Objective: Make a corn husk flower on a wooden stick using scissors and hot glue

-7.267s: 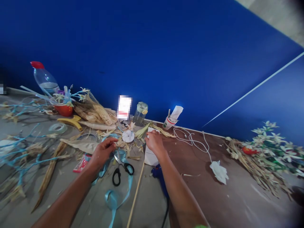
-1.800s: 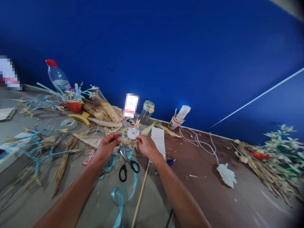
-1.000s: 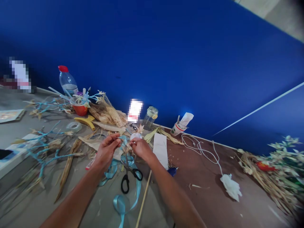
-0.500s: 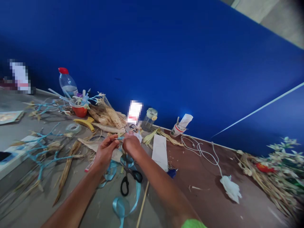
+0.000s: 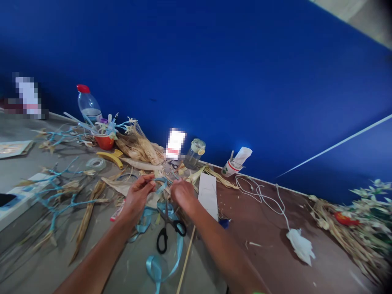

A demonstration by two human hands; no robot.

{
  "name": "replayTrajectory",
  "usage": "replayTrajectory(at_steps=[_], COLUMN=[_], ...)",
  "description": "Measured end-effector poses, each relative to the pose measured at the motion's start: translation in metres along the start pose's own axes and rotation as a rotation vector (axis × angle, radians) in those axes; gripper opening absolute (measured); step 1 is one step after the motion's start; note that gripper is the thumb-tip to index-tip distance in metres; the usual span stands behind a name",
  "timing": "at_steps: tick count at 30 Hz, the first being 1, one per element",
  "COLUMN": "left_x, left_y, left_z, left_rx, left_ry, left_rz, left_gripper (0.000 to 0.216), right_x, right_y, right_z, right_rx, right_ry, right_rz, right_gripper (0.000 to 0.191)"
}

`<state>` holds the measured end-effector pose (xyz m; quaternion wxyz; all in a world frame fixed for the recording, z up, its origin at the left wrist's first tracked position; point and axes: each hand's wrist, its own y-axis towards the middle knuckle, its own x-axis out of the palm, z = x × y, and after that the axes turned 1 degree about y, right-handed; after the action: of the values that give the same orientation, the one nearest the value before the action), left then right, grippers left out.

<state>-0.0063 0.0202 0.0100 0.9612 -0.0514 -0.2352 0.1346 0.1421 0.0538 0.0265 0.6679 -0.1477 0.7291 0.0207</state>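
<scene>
While the left hand (image 5: pixel 141 194) has fingers pinched on the blue strip (image 5: pixel 161 179), the right hand (image 5: pixel 185 195), fingertips hidden, hold untellable, has drawn off toward three o'clock, baring the strip between them for handling; scissors (image 5: pixel 167 221), six o'clock; tape roll (image 5: pixel 95 168), nine o'clock, tabletop (image 5: pixel 128 265).

Legible text: none. Clock positions are taken from the centre of the view. The clear plastic bottle with the red cap (image 5: pixel 88 101), 10 o'clock, carries a label too small to read. The white cup with a red band (image 5: pixel 230 168), 4 o'clock, bears a dark green mark of unclear shape. The bright white rectangle with a red stripe (image 5: pixel 176 142), near 9 o'clock, and the pale rectangle (image 5: pixel 29 96), between 9 and 10 o'clock, are pixelated. Printing on the flat pale sheet (image 5: pixel 14 149), 9 o'clock, and the red-and-white packet (image 5: pixel 116 213), 8 o'clock, is unresolved.
</scene>
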Motion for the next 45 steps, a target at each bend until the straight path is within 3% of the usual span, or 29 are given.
replayTrajectory(at_steps=[4, 8, 11, 13, 15, 18, 21, 24, 28, 33, 39, 41, 43, 45], left_x=[-0.002, -0.003, -0.002, -0.001, -0.001, -0.001, 0.000, 0.000, -0.001, -0.002, -0.002, -0.001, -0.001, 0.000], left_y=[0.002, 0.003, 0.003, 0.002, 0.002, 0.001, 0.000, 0.000, 0.002, 0.003, 0.004, 0.003, 0.002, 0.001], left_z=[-0.003, -0.003, -0.002, -0.002, -0.002, -0.002, -0.001, -0.002, -0.007, -0.011, -0.008, -0.005, -0.003, -0.001], left_rx=[0.012, 0.018, 0.018, 0.021, 0.026, 0.023, 0.013, 0.018, 0.021, 0.014, 0.046, 0.045, 0.040, 0.036], left_ry=[0.019, 0.033, 0.045, 0.053, 0.042, 0.022, 0.021, 0.014, 0.022, 0.036, -0.012, -0.023, -0.019, -0.001], left_rz=[-0.023, -0.029, -0.021, -0.019, -0.024, -0.024, -0.024, -0.027, -0.028, -0.036, -0.057, -0.052, -0.039, -0.036], left_gripper=[0.039, 0.037, 0.037, 0.037, 0.037, 0.039, 0.041, 0.040, 0.038, 0.035, 0.035, 0.035, 0.036, 0.037], right_x=[-0.009, -0.037, -0.066, -0.081, -0.090, -0.089, -0.077, -0.061, -0.041, -0.037, -0.083, -0.098, -0.106, -0.107], right_y=[-0.010, -0.020, -0.026, -0.025, -0.016, 0.011, 0.040, 0.062, 0.071, 0.071, 0.048, 0.025, -0.001, -0.021], right_z=[0.009, 0.016, 0.026, 0.033, 0.036, 0.030, 0.017, 0.002, -0.009, -0.009, 0.009, 0.015, 0.020, 0.024], right_rx=[-0.023, -0.090, -0.123, -0.114, -0.107, -0.115, -0.093, -0.082, -0.094, -0.114, -0.080, -0.201, -0.375, -0.513], right_ry=[0.084, 0.415, 0.634, 0.607, 0.470, 0.136, -0.176, -0.249, -0.272, -0.253, -0.155, 0.070, 0.289, 0.413], right_rz=[0.053, 0.136, 0.333, 0.506, 0.563, 0.404, 0.067, -0.097, -0.191, -0.178, 0.041, 0.064, -0.108, -0.491], right_gripper=[0.025, 0.024, 0.027, 0.026, 0.025, 0.025, 0.024, 0.024, 0.025, 0.018, 0.029, 0.025, 0.020, 0.024])
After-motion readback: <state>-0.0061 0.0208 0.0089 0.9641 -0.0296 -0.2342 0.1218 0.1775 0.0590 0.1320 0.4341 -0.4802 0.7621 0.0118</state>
